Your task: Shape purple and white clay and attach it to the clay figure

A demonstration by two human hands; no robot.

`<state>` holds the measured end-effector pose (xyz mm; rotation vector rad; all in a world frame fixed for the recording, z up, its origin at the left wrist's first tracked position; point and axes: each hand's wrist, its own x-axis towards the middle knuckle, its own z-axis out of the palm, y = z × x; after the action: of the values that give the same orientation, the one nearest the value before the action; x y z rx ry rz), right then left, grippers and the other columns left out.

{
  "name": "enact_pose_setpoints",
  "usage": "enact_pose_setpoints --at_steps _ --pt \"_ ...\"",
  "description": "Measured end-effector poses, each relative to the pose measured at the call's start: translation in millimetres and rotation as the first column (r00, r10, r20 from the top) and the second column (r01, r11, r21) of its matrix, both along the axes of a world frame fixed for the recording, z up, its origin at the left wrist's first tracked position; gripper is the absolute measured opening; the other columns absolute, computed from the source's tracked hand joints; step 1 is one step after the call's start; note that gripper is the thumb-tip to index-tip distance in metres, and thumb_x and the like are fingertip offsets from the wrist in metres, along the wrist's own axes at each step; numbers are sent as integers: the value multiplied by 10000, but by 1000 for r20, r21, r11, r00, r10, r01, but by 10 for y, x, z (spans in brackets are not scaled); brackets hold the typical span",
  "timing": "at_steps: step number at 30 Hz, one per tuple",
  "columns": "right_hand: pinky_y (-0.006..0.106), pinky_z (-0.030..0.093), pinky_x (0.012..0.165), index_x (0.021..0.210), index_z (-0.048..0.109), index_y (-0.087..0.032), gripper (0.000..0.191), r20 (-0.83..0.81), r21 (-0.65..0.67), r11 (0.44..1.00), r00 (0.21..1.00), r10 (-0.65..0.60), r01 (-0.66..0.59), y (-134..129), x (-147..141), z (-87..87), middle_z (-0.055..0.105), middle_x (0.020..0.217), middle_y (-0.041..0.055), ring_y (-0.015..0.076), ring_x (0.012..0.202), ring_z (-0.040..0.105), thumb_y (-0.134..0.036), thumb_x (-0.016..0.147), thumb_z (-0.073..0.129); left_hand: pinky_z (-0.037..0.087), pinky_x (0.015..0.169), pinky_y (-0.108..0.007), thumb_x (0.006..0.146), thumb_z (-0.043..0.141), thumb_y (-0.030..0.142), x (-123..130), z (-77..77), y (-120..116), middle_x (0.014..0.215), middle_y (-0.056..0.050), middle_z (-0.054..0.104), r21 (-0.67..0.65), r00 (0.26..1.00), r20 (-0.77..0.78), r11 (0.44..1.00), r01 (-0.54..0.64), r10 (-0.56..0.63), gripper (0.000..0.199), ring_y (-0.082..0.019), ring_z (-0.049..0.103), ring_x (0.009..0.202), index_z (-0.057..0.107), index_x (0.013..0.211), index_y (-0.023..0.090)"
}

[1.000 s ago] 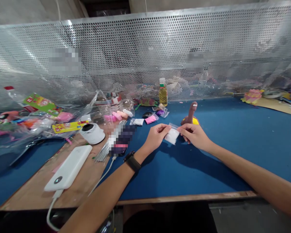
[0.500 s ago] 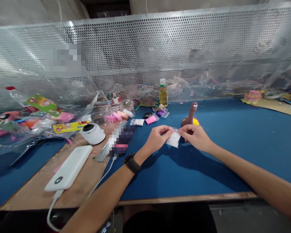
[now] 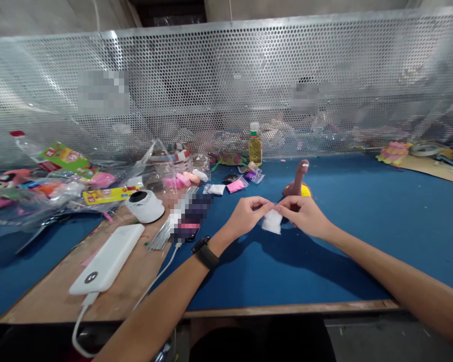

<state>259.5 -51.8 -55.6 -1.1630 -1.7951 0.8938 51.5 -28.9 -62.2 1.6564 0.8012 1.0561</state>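
Between my two hands a small clear packet with white contents (image 3: 272, 222) hangs over the blue mat, pinched at its upper edge. My left hand (image 3: 249, 215) grips the top from the left, thumb and fingers pressed together. From the right, my right hand (image 3: 304, 215) pinches the same edge, its fingertips close to the left ones. Right behind my right hand stands a brown long-necked clay figure (image 3: 299, 177) with white eyes and a yellow part on its body; my hand covers its lower part.
Small packets, one pink (image 3: 236, 186) and one white (image 3: 216, 189), lie behind my left hand. A yellow bottle (image 3: 255, 146) stands before the perforated metal screen (image 3: 211, 75). Left are a phone (image 3: 191, 221), thin wires, a white power bank (image 3: 107, 259) and a white roll (image 3: 145, 206).
The white packet has shifted slightly down and right and hangs straighter. My fingertips have drawn closer together along its upper edge.
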Motion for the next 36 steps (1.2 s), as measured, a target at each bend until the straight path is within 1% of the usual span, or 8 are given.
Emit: enact_pose_setpoints --at_steps 4,12,14,19,26,29,32,36 --pt "253 335 469 787 736 -161 437 26 80 996 999 -31 29 5 -2 -3 563 600 -4 108 530 439 -581 888 673 515 735 -281 863 748 488 -4 -26 24 881 -80 762 6 999 -4 999 42 -42 354 -162 655 770 761 892 135" --pt "255 333 416 885 755 -151 444 -6 -133 991 1000 23 -24 3 -10 2 517 504 -40 100 419 424 -588 889 678 502 698 -265 911 690 403 0 -11 -39 879 -77 752 83 993 -111 996 -25 35 275 -158 649 755 743 891 134" --pt "256 348 435 871 752 -155 444 5 -92 996 1000 13 -13 -5 -18 1 554 541 -25 105 453 441 -592 892 675 510 709 -269 906 694 401 13 -17 -40 886 -79 755 82 994 -102 996 -25 34 271 -164 656 767 741 885 135" --pt "270 391 518 827 758 -167 450 65 112 993 997 -30 22 -5 -26 -23 657 682 32 131 574 498 -581 934 620 527 765 -284 882 721 432 3 -43 22 904 -84 763 28 999 -41 1000 0 1 300 -173 671 807 742 895 133" --pt "278 419 517 871 756 -174 398 102 52 999 995 -1 -4 29 7 -38 638 641 23 152 567 550 -539 939 613 494 710 -266 872 735 423 -60 8 48 853 -70 746 20 999 -28 1000 -18 19 293 -149 636 746 738 857 130" --pt "281 425 544 861 738 -180 363 127 146 989 992 -7 -12 4 13 17 644 680 29 151 597 537 -500 955 595 488 743 -268 876 736 436 -75 23 55 881 -69 757 19 1000 -9 1000 8 -7 301 -151 643 777 759 883 137" --pt "278 416 565 849 710 -180 323 160 267 964 987 -29 -15 -31 10 64 617 686 23 144 610 505 -445 973 572 490 791 -280 865 755 471 -106 5 85 931 -76 773 -44 996 14 995 87 -86 332 -161 660 825 784 928 146" --pt "264 367 535 881 689 -178 308 176 258 965 984 -8 -39 -44 1 49 543 648 -8 121 563 432 -426 992 544 493 809 -292 841 786 492 -146 -37 125 942 -88 779 -81 993 16 990 114 -113 361 -173 669 841 791 927 142"
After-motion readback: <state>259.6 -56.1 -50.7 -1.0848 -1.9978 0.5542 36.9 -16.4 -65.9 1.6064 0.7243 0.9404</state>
